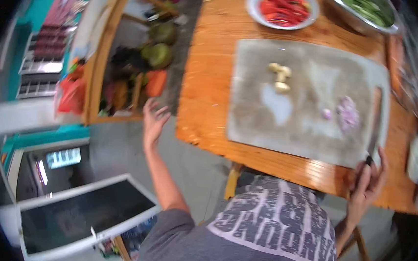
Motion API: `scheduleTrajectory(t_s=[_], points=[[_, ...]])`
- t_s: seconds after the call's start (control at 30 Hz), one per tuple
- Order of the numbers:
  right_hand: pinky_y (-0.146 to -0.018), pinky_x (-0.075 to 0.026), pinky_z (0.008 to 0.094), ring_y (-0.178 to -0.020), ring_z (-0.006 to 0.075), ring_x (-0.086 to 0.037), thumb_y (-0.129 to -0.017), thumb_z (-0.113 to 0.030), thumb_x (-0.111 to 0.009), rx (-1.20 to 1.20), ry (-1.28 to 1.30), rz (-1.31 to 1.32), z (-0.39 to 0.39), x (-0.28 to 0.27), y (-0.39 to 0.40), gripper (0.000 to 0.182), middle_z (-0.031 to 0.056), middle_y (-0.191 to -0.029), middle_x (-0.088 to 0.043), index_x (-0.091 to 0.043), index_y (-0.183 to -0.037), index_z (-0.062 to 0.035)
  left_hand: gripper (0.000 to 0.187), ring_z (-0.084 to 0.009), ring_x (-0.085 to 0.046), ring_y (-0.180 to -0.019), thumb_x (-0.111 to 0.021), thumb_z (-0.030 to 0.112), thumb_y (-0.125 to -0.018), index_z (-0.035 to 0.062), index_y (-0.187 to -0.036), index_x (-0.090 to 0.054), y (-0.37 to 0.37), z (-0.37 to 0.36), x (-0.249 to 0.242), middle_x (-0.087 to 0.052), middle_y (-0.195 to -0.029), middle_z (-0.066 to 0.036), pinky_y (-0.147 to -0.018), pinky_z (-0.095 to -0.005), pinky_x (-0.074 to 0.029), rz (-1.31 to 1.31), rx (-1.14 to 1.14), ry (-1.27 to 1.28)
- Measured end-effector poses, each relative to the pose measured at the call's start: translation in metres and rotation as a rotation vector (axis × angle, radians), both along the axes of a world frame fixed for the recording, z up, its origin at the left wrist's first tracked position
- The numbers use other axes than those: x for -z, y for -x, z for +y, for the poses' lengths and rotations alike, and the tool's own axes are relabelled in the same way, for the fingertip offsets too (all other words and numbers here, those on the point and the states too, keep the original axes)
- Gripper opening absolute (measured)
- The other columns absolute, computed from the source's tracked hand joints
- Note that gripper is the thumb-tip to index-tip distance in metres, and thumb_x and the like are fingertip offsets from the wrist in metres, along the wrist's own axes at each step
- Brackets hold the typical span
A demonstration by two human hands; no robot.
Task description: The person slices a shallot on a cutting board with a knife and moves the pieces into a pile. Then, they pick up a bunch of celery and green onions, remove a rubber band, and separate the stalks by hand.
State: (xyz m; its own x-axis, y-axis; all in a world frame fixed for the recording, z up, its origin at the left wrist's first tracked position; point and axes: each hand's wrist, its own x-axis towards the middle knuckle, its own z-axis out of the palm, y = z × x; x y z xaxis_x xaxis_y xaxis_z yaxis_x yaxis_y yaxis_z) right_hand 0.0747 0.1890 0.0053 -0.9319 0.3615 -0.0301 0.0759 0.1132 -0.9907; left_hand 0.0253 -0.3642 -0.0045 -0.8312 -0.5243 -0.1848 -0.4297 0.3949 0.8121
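My right hand (pixel 368 178) grips the black handle of a knife (pixel 375 125) at the near right edge of the wooden table (pixel 208 71); its blade lies along the right side of a grey cutting board (pixel 288 122). On the board lie a piece of ginger (pixel 280 77) and chopped purple shallot (pixel 348 113). My left hand (pixel 154 121) is held out to the left of the table with its fingers spread, holding nothing, above the floor.
A bowl of red chillies (pixel 282 7) and a metal bowl of greens (pixel 368 10) stand at the table's far edge. A wooden rack with coconuts and vegetables (pixel 141 56) stands left of the table. A white-framed dark panel (pixel 79 213) lies at lower left.
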Motion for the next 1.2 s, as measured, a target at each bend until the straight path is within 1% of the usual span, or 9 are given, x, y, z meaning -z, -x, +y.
scheduleTrajectory(t_s=[0.27, 0.3, 0.4, 0.43, 0.5, 0.53, 0.6, 0.77, 1.2], points=[[-0.053, -0.028, 0.0187, -0.059, 0.0021, -0.038, -0.107, -0.014, -0.049, -0.036, -0.068, 0.007, -0.008, -0.007, 0.012, 0.051, -0.0022, -0.074, -0.052, -0.033, -0.154, -0.0032, 0.055, -0.0224, -0.065, -0.119, -0.069, -0.005, -0.091, -0.0064, -0.142, -0.049, 0.016, 0.011, -0.007, -0.063, -0.133, -0.02, -0.103, -0.0308, -0.056, 0.271, -0.008, -0.533], [-0.054, -0.028, 0.0184, -0.06, 0.002, -0.039, -0.106, -0.013, -0.049, -0.037, -0.073, 0.008, -0.007, -0.006, 0.011, 0.052, -0.0022, -0.076, -0.053, -0.033, -0.154, -0.0037, 0.044, -0.0204, -0.071, -0.105, -0.076, 0.006, -0.089, -0.005, -0.129, -0.062, 0.018, 0.021, -0.011, -0.071, -0.119, -0.016, -0.087, -0.0288, -0.059, 0.298, -0.013, -0.47], [-0.057, -0.031, 0.0194, -0.063, 0.0033, -0.041, -0.104, -0.01, -0.051, -0.043, 0.052, -0.022, -0.007, -0.005, 0.01, 0.053, -0.0024, -0.078, -0.054, -0.035, -0.154, -0.0054, 0.037, -0.0181, -0.072, -0.072, -0.084, 0.042, -0.082, 0.0057, -0.087, -0.079, 0.023, 0.006, 0.005, -0.076, -0.077, -0.005, -0.063, -0.0313, -0.052, -0.077, -0.151, 0.566], [-0.059, -0.032, 0.0203, -0.064, 0.0045, -0.042, -0.103, -0.008, -0.051, -0.014, 0.05, -0.025, -0.012, -0.006, 0.008, 0.052, -0.0028, -0.078, -0.053, -0.036, -0.154, -0.0057, 0.049, -0.022, -0.073, -0.073, -0.079, 0.053, -0.082, 0.0057, -0.093, -0.08, 0.024, 0.033, -0.011, -0.075, -0.075, -0.007, -0.07, -0.0362, -0.055, -0.347, -0.14, 0.849], [-0.061, -0.036, 0.022, -0.067, 0.0066, -0.045, -0.102, -0.004, -0.051, -0.009, -0.004, -0.042, -0.008, -0.007, 0.008, 0.051, -0.0024, -0.077, -0.053, -0.041, -0.152, -0.0053, 0.067, -0.0315, -0.065, -0.118, -0.075, 0.066, -0.08, 0.0072, -0.112, -0.078, 0.019, 0.001, 0.005, -0.072, -0.121, -0.017, -0.102, -0.0411, -0.048, -0.323, 0.03, 0.843], [-0.062, -0.038, 0.0229, -0.068, 0.0074, -0.046, -0.101, -0.003, -0.051, -0.063, -0.039, -0.08, -0.003, -0.011, 0.005, 0.05, -0.0016, -0.076, -0.054, -0.043, -0.15, -0.0045, 0.071, -0.037, -0.045, -0.139, -0.074, 0.066, -0.08, 0.0077, -0.121, -0.074, 0.017, -0.001, 0.003, -0.056, -0.145, -0.02, -0.115, -0.048, -0.035, -0.322, 0.124, 1.084], [-0.066, -0.042, 0.0234, -0.071, 0.0081, -0.05, -0.1, -0.001, -0.051, -0.114, -0.033, -0.123, 0.003, -0.017, 0.005, 0.046, 0.0008, -0.078, -0.056, -0.05, -0.146, -0.0029, 0.047, -0.0373, -0.047, -0.134, -0.08, 0.038, -0.087, 0.0083, -0.123, -0.072, 0.026, 0.04, -0.013, -0.058, -0.14, -0.018, -0.112, -0.0507, -0.037, 0.052, 0.116, 1.208], [-0.071, -0.049, 0.0282, -0.073, 0.0133, -0.059, -0.099, 0.003, -0.052, -0.309, -0.203, -0.141, -0.001, -0.02, -0.002, 0.05, 0.0111, -0.085, -0.066, -0.054, -0.147, -0.0075, 0.023, -0.0185, -0.067, -0.095, -0.081, 0.006, -0.082, 0.0045, -0.104, -0.074, 0.06, 0.244, -0.046, -0.069, -0.107, -0.008, -0.072, -0.0302, -0.056, 0.426, 0.522, 0.41], [-0.072, -0.05, 0.042, -0.072, 0.0335, -0.059, -0.09, 0.006, -0.054, -0.353, -0.344, -0.124, -0.017, -0.01, -0.011, 0.063, 0.0173, -0.082, -0.058, -0.05, -0.15, -0.0123, 0.015, -0.0191, -0.074, -0.083, -0.078, -0.003, -0.081, -0.0014, -0.096, -0.076, 0.069, 0.369, -0.002, -0.074, -0.096, -0.011, -0.073, -0.029, -0.06, 0.396, 0.852, 0.018]])
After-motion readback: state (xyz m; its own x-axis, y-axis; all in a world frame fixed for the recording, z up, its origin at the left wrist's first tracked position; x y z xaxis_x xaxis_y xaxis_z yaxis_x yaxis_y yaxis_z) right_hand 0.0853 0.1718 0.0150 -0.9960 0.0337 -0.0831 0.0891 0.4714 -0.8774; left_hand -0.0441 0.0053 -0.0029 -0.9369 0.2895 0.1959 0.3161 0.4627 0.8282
